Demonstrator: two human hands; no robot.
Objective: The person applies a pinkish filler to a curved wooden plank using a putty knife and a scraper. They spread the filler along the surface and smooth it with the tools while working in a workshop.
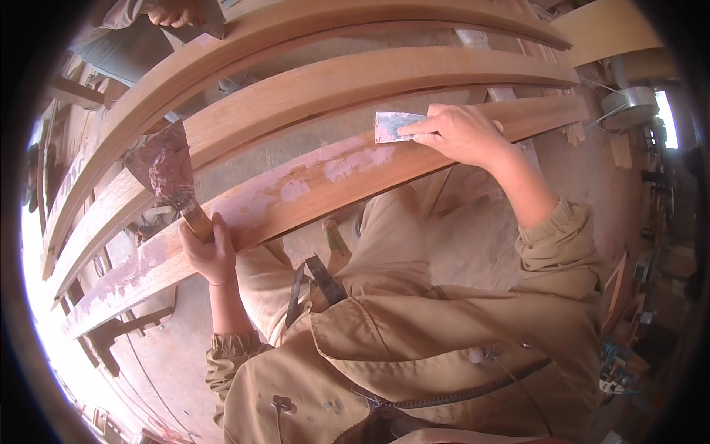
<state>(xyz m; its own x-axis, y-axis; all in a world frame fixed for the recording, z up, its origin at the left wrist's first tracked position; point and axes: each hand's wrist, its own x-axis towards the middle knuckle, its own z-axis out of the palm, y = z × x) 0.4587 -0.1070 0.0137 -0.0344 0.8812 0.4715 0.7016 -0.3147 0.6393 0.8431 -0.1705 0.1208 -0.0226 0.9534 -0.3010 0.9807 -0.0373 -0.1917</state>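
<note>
My left hand [209,251] is closed round the wooden handle of a wide putty knife [160,140], whose blade carries a lump of pinkish-purple filler [173,172]. With my right hand [462,133] I grip a smaller putty knife [398,126]; its smeared blade is at the upper edge of the nearest wooden beam [421,161], and I cannot tell whether it touches. My index finger lies along that blade. Patches of the same filler [255,203] spread over the beam's face from its middle to its left end. The left hand is at the beam's lower edge.
Two more wooden beams [310,78] run side by side beyond the nearest one. At the far upper left a co-worker's hand [176,12] is beside a flat blade. A metal pot [632,103] stands at the right. My legs are below the nearest beam.
</note>
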